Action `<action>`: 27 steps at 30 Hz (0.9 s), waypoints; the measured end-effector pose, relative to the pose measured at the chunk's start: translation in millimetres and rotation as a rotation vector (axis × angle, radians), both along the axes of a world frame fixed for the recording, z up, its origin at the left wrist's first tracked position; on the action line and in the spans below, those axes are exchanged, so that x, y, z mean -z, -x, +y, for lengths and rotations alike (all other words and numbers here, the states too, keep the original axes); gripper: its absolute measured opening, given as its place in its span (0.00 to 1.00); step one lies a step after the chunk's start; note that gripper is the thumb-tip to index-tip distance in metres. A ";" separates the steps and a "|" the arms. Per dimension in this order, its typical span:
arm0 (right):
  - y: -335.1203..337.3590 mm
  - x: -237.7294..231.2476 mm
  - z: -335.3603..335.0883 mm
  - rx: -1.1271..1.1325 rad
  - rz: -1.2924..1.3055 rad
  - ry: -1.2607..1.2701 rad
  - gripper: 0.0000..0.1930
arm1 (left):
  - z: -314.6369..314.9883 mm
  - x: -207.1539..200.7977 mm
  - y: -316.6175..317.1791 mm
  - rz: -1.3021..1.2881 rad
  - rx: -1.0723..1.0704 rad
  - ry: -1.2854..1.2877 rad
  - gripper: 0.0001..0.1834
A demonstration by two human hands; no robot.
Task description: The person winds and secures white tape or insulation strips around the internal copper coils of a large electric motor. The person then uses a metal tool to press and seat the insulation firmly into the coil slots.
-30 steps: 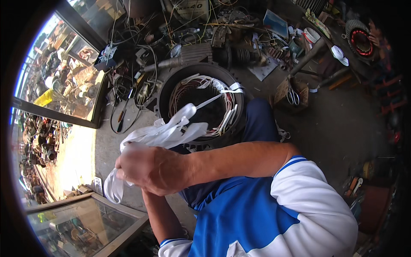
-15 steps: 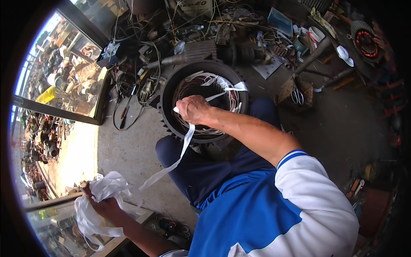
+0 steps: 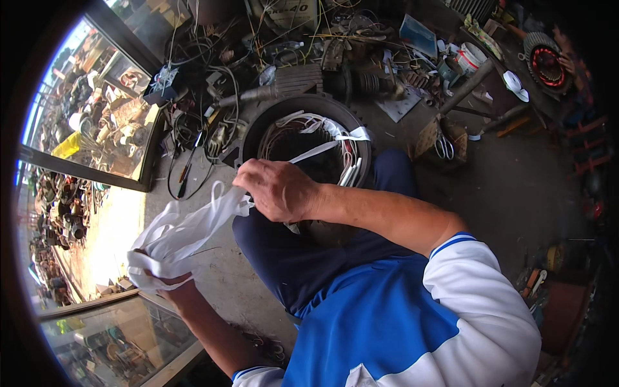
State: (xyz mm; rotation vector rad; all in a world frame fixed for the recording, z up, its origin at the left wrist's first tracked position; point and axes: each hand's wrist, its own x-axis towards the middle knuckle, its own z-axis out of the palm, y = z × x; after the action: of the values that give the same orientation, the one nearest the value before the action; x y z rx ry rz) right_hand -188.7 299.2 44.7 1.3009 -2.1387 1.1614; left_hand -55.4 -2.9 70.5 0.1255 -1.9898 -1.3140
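A round dark motor stator [image 3: 258,122] with copper-coloured coils [image 3: 274,138] inside its ring sits between my knees. White cotton tape [image 3: 322,148] is wrapped round part of the coils on the far right side, and a strip of it runs to my right hand [image 3: 280,190]. That hand is closed on the tape over the stator's near left edge. My left hand [image 3: 164,277], lower left, is wrapped in a loose bundle of the same tape [image 3: 184,232], mostly hiding its fingers. Loops of the bundle stretch up to my right hand. White sleeved leads [image 3: 351,173] stick up at the coils' right.
Scissors [image 3: 443,147] lie on a small box to the right. Beyond the stator are a finned motor casing [image 3: 296,80], tangled wires and scrap. A glass-paned frame [image 3: 90,174] stands at left, with a glass case [image 3: 122,335] below it. Another person's hand [image 3: 567,63] is beside a second stator [image 3: 547,64].
My left hand has risen toward the right with the tape bundle. My right hand has shifted down and left, and the long strip between the hands is now bunched loops.
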 end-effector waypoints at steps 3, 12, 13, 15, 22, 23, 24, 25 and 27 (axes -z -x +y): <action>45.3 83.8 48.6 0.313 -0.189 -0.695 0.16 | -106.4 -62.9 -66.2 0.150 -0.369 -0.028 0.29; 73.8 124.8 44.4 0.344 -0.361 -0.784 0.10 | -141.6 -24.5 -91.1 0.196 -0.207 -0.620 0.25; 65.4 106.5 26.7 0.298 -0.348 -0.685 0.10 | -114.1 -4.7 -80.7 0.110 -0.134 -0.658 0.25; 45.8 69.5 -3.3 0.197 -0.279 -0.553 0.08 | -38.9 31.3 -47.9 -0.099 -0.021 -0.788 0.27; -50.6 -33.4 -62.8 -0.119 0.137 -0.175 0.09 | 191.7 85.0 30.8 -0.341 0.387 -0.358 0.23; -68.7 -25.4 -72.9 -0.202 0.167 -0.179 0.10 | 206.8 56.6 33.0 -0.431 0.334 -0.331 0.21; -76.9 -37.5 -73.3 -0.259 0.117 -0.138 0.10 | 212.4 33.5 33.5 -0.517 0.279 -0.307 0.20; -85.2 -50.2 -71.1 -0.317 0.065 -0.097 0.11 | 209.6 10.2 33.0 -0.677 0.089 -0.213 0.19; -73.1 -60.7 -45.5 -0.264 0.051 0.010 0.15 | 193.1 15.8 38.5 -0.623 0.029 -0.335 0.19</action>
State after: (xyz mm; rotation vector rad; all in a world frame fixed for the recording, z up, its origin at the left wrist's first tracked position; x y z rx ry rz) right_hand -115.6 253.7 105.4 1.6283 -1.9656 1.2217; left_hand -93.9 190.2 54.7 0.7452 -2.2431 -1.7724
